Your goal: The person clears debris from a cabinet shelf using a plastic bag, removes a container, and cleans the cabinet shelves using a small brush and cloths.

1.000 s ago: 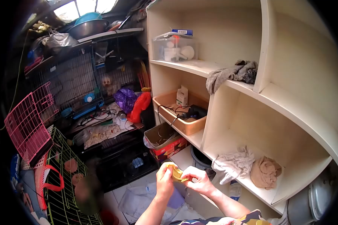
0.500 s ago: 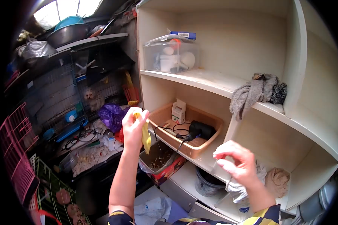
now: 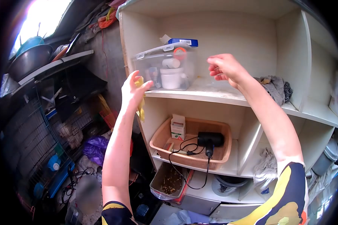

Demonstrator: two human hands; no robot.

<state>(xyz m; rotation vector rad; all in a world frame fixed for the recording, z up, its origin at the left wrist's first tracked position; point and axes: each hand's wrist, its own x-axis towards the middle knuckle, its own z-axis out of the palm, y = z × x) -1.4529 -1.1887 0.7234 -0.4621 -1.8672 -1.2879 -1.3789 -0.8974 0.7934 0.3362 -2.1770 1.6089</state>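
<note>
My left hand (image 3: 134, 89) is raised at the left edge of a clear lidded plastic box (image 3: 142, 62) on the upper shelf. A yellow cloth-like piece (image 3: 141, 103) hangs from this hand, held against the palm. White containers show through the box wall, and a blue carton (image 3: 189, 42) lies on its lid. To the right of the box, my right hand (image 3: 222, 67) is in the air with its fingers apart and nothing in them.
Below, a tan basket (image 3: 161, 150) holds a black hair dryer (image 3: 211, 139), its cord and a small white carton (image 3: 178, 126). A grey cloth (image 3: 276, 90) lies farther right on the shelf. Wire cages (image 3: 24, 127) and a purple bag (image 3: 96, 149) are at left.
Both hands have risen from in front of the lower shelves to the upper shelf and moved apart since the earliest frame. The yellow piece stays with my left hand. The view has shifted towards the box.
</note>
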